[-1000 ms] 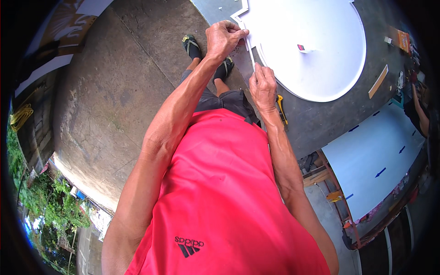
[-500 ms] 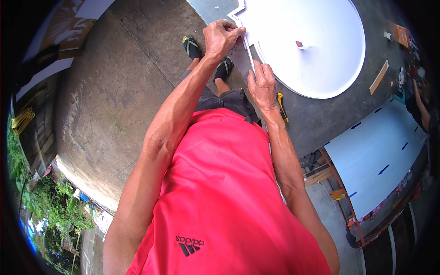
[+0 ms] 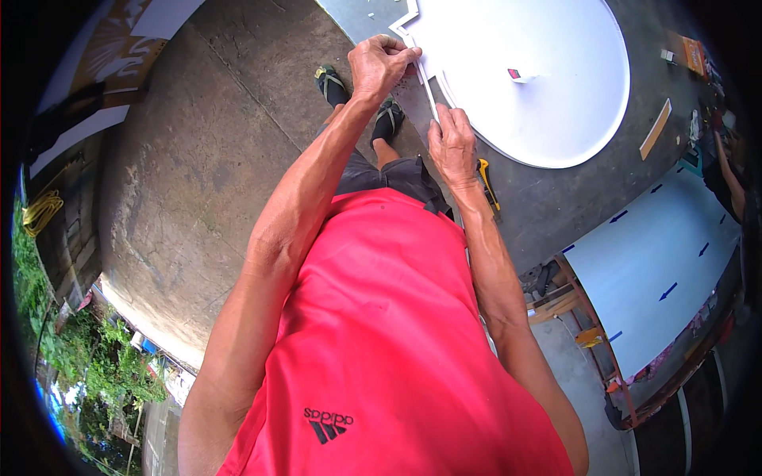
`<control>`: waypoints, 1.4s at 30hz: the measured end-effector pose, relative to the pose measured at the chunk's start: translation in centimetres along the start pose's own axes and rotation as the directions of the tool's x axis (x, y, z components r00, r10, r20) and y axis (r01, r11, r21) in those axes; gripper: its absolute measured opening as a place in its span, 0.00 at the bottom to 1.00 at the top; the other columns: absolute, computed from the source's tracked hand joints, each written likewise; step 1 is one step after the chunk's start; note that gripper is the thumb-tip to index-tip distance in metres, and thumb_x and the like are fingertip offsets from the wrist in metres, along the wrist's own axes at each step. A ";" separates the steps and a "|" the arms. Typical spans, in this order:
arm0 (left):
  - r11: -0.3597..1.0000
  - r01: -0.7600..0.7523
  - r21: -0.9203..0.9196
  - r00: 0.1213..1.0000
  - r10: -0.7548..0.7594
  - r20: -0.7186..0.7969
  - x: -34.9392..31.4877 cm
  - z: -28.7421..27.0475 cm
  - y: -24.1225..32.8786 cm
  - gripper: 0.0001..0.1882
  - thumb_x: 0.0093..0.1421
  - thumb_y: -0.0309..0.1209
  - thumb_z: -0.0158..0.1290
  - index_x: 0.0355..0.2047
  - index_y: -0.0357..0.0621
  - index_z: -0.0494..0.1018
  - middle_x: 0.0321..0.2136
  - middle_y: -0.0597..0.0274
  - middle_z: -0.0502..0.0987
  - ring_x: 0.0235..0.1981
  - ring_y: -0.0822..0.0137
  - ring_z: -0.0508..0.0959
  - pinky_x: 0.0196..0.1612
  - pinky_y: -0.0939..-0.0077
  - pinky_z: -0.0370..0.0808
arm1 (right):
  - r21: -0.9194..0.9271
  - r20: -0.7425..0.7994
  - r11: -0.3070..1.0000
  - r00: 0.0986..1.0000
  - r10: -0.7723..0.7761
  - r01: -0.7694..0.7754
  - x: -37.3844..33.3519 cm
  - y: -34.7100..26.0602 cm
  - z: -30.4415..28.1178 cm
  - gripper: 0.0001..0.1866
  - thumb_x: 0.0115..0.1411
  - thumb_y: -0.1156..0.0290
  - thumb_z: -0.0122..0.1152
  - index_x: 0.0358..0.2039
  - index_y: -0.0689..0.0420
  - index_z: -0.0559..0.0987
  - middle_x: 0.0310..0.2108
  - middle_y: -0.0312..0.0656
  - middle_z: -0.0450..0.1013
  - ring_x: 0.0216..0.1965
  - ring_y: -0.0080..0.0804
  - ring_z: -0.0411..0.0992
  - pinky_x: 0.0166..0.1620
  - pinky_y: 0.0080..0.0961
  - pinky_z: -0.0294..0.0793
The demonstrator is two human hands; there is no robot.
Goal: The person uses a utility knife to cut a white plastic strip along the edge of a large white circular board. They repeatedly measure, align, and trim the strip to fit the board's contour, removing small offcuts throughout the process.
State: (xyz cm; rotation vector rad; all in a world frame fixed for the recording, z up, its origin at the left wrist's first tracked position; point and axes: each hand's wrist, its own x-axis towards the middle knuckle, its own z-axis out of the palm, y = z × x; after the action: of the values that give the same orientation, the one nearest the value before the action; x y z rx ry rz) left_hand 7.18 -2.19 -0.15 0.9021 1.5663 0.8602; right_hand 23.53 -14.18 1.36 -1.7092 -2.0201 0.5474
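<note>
A narrow white strip (image 3: 429, 97) runs between my two hands beside the edge of a large white panel (image 3: 556, 119) with a round side and a notched corner. My left hand (image 3: 379, 67) pinches the strip's far end between thumb and fingers. Closer to me, my right hand (image 3: 453, 147) is closed on its near end. A yellow-and-black utility knife (image 3: 487, 184) lies on the dark grey table just right of my right wrist. On top of the panel stands a small white container (image 3: 517, 76) with a red and black mark.
The grey tabletop (image 3: 548, 198) carries a flat tan strip (image 3: 656, 129) and an orange box (image 3: 694, 57) at the right. A light blue sheet (image 3: 651, 270) with dark arrow marks lies further right. Part of another person's arm (image 3: 729, 166) shows there. My sandalled feet (image 3: 387, 120) stand on concrete.
Both hands keep their hold on the strip, with only a slight shift of the left hand to the left. The view has moved a little; otherwise the scene looks the same.
</note>
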 end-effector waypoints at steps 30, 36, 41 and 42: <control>0.999 -0.018 -0.029 1.000 0.018 0.021 0.1 -0.3 -0.7 0.15 0.58 0.32 0.68 0.38 0.30 0.81 0.28 0.55 0.84 0.28 0.68 0.86 0.32 0.78 0.85 | 0.187 -0.080 0.947 0.957 0.280 -0.261 0.8 -0.9 0.2 0.08 0.53 0.80 0.66 0.34 0.64 0.77 0.30 0.50 0.73 0.31 0.48 0.75 0.35 0.41 0.74; 0.999 -0.028 0.019 1.000 0.028 0.014 0.0 -0.1 -0.4 0.16 0.58 0.34 0.68 0.37 0.30 0.81 0.27 0.55 0.84 0.28 0.67 0.86 0.31 0.78 0.85 | 0.084 -0.052 0.986 0.988 0.148 -0.143 1.1 -0.6 0.0 0.08 0.51 0.83 0.63 0.33 0.63 0.75 0.31 0.52 0.71 0.35 0.54 0.73 0.39 0.46 0.72; 1.000 -0.015 0.019 1.000 0.015 0.007 0.1 0.0 -0.5 0.16 0.58 0.33 0.68 0.38 0.30 0.81 0.27 0.54 0.85 0.28 0.67 0.87 0.30 0.77 0.85 | 0.080 -0.044 0.993 0.995 0.092 -0.088 1.3 -0.6 -0.2 0.09 0.51 0.83 0.63 0.33 0.63 0.75 0.31 0.52 0.71 0.37 0.55 0.73 0.40 0.47 0.72; 0.999 -0.015 0.031 1.000 0.015 0.001 0.1 0.0 -0.4 0.15 0.58 0.32 0.67 0.38 0.30 0.81 0.27 0.54 0.85 0.28 0.67 0.87 0.31 0.77 0.85 | 0.076 -0.036 0.993 0.995 0.088 -0.085 1.3 -0.5 -0.1 0.09 0.51 0.83 0.63 0.34 0.63 0.76 0.31 0.51 0.71 0.37 0.55 0.73 0.40 0.47 0.72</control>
State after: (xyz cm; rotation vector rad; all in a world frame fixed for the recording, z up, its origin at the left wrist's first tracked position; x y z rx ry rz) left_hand 7.10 -2.27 -0.56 0.9370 1.5779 0.8482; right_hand 22.99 -12.96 1.86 -1.7556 -1.8815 0.6052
